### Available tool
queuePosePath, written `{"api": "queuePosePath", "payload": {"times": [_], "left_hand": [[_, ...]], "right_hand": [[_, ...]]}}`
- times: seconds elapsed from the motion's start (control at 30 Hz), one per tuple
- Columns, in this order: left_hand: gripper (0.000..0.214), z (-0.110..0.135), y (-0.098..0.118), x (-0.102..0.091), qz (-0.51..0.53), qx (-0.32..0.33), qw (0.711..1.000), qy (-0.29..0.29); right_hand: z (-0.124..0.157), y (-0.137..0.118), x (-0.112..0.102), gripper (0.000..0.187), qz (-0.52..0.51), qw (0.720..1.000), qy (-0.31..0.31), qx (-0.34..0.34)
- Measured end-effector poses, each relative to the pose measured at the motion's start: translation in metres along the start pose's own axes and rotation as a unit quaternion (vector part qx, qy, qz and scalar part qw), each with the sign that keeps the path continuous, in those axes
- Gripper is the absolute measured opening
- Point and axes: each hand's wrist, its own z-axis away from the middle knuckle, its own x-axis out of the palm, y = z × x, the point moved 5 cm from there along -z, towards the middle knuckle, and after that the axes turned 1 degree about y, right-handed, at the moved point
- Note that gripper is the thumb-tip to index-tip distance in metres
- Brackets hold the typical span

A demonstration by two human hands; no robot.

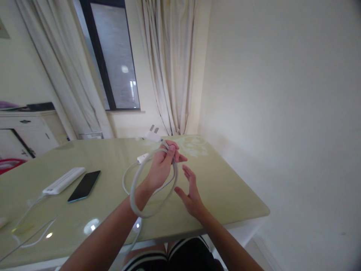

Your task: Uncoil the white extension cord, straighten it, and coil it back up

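Note:
My left hand (162,165) is raised over the table with its fingers closed on a coiled white cable (135,188). The loops hang around the hand and wrist, and a white plug (153,134) with two metal prongs sticks up just past the fingers. A small white connector (142,158) on the cable shows to the left of the hand. My right hand (191,194) hovers just right of the coil, fingers stretched out and apart, holding nothing.
A white power strip (64,180) and a dark phone (84,186) lie on the left of the pale green glass table (225,192). Thin white cords (34,233) trail at the near left. A wall stands close on the right, curtains and a window behind.

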Motion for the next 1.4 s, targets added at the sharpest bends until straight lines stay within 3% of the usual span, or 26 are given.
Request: {"api": "queuePosePath", "payload": {"times": [0.07,0.17,0.23,0.3,0.37,0.43,0.5,0.53,0.6,0.67,0.73,0.83,0.9,0.97,1.03,1.1,1.27,1.33,1.4], "left_hand": [[0.028,0.001,0.008,0.003,-0.011,0.003,1.0,-0.023],[0.026,-0.001,0.02,-0.001,-0.072,0.045,0.996,-0.042],[0.023,-0.003,0.027,-0.006,-0.125,0.09,0.985,-0.072],[0.019,-0.003,0.037,-0.014,-0.199,0.138,0.962,-0.123],[0.019,-0.003,0.047,-0.026,-0.301,0.168,0.922,-0.176],[0.025,-0.004,0.06,-0.041,-0.406,0.174,0.875,-0.198],[0.028,-0.006,0.075,-0.056,-0.464,0.173,0.851,-0.173],[0.029,-0.007,0.081,-0.061,-0.466,0.166,0.856,-0.151],[0.032,-0.008,0.086,-0.063,-0.417,0.122,0.894,-0.112],[0.036,-0.007,0.076,-0.053,-0.344,0.045,0.931,-0.113],[0.031,-0.003,0.061,-0.036,-0.305,-0.016,0.942,-0.139],[0.017,-0.001,0.045,-0.019,-0.321,-0.029,0.934,-0.151],[0.025,-0.001,0.044,-0.021,-0.338,-0.031,0.929,-0.145],[0.035,-0.003,0.048,-0.036,-0.321,-0.061,0.938,-0.113],[0.044,-0.005,0.055,-0.06,-0.249,-0.113,0.961,-0.046],[0.048,-0.007,0.062,-0.082,-0.154,-0.159,0.975,0.026],[0.041,-0.009,0.083,-0.104,-0.039,-0.201,0.973,0.108],[0.038,-0.009,0.103,-0.114,-0.007,-0.179,0.974,0.141],[0.038,-0.009,0.129,-0.138,0.027,-0.136,0.978,0.158]], "right_hand": [[-0.02,-0.005,0.01,0.052,-0.096,0.992,-0.06,0.061],[-0.041,-0.019,0.031,0.073,-0.264,0.944,-0.155,0.12],[-0.046,-0.026,0.043,0.067,-0.294,0.922,-0.199,0.152],[-0.048,-0.026,0.046,0.053,-0.276,0.922,-0.203,0.182],[-0.055,-0.023,0.035,0.048,-0.226,0.943,-0.161,0.182],[-0.067,-0.026,0.011,0.045,-0.11,0.981,-0.106,0.124],[-0.08,-0.039,-0.011,0.04,0.053,0.994,-0.09,0.025],[-0.085,-0.048,-0.018,0.037,0.125,0.986,-0.105,-0.025],[-0.094,-0.067,-0.022,0.034,0.231,0.955,-0.153,-0.106],[-0.104,-0.085,-0.019,0.03,0.293,0.925,-0.192,-0.15],[-0.116,-0.1,-0.014,0.025,0.32,0.911,-0.201,-0.165],[-0.134,-0.113,-0.015,0.02,0.291,0.927,-0.188,-0.144],[-0.139,-0.11,-0.02,0.027,0.203,0.956,-0.19,-0.09],[-0.136,-0.097,-0.025,0.037,0.053,0.975,-0.214,-0.002],[-0.126,-0.08,-0.026,0.043,-0.104,0.963,-0.234,0.085],[-0.114,-0.064,-0.025,0.044,-0.2,0.94,-0.238,0.141],[-0.108,-0.059,-0.012,0.036,-0.163,0.943,-0.25,0.15],[-0.115,-0.067,-0.007,0.037,-0.123,0.948,-0.261,0.137],[-0.123,-0.072,-0.007,0.035,-0.064,0.951,-0.279,0.122]]}}
